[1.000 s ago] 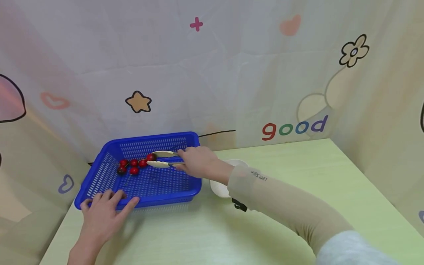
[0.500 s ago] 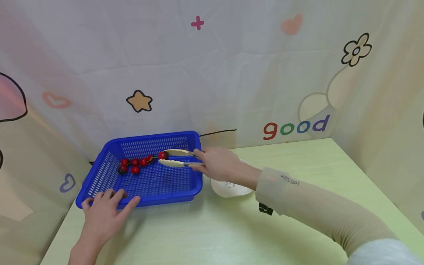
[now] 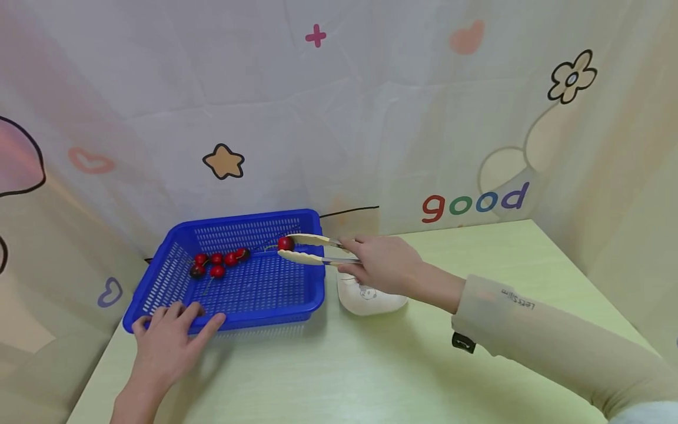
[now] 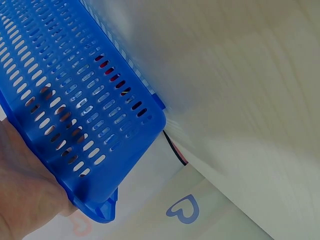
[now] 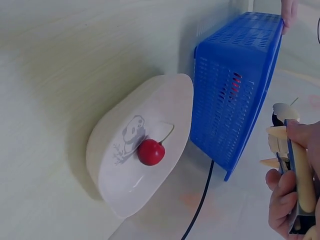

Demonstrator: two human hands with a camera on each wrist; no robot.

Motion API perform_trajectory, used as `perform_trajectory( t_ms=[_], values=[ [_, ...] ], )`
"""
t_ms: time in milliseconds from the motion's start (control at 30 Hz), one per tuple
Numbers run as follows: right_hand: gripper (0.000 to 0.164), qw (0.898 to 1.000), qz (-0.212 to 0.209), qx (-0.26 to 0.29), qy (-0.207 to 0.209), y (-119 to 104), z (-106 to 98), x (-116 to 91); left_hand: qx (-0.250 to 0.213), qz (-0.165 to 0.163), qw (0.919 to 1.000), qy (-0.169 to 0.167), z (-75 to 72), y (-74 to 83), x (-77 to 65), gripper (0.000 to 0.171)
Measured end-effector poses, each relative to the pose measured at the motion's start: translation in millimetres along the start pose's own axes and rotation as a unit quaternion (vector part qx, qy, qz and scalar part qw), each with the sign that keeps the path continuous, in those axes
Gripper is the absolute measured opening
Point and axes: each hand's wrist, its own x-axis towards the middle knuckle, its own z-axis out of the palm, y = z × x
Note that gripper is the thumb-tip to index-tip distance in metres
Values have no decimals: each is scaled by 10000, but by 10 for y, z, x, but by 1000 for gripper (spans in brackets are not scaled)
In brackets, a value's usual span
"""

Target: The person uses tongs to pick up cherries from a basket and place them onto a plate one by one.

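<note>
My right hand [image 3: 389, 265] grips a pair of tongs [image 3: 309, 240] with cream scalloped tips. A red cherry [image 3: 285, 244] with its stem trailing left is pinched between those tips, above the right part of the blue basket [image 3: 265, 320]. My left hand [image 3: 166, 347] holds the basket's near left rim, fingers hooked over it; in the left wrist view the fingers show through the slots. Several more cherries [image 3: 217, 271] lie inside at the left. Right of the basket stands a white bowl [image 3: 365, 303], partly under my right hand; the right wrist view shows one cherry [image 5: 151, 152] in it.
Basket and bowl stand on a pale green table [image 3: 296, 377]. A printed curtain [image 3: 339, 129] closes off the back and both sides. The basket's right wall [image 5: 220, 110] rises close beside the bowl.
My right hand has drawn the tongs rightward, carrying the pinched cherry away from the others toward the basket's right rim. More of the bowl now shows. The left hand stays put.
</note>
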Motion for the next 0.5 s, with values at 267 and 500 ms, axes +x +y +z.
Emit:
perform_trajectory(
  t_ms=[267,500],
  values=[
    [56,9994,279,109,171,201,-50,-261,-22,12,10000,60,4,8,-2,61],
    [58,9978,633,177,-30,386,-16,-491,-29,36,9999,97,12,8,-6,60]
  ],
)
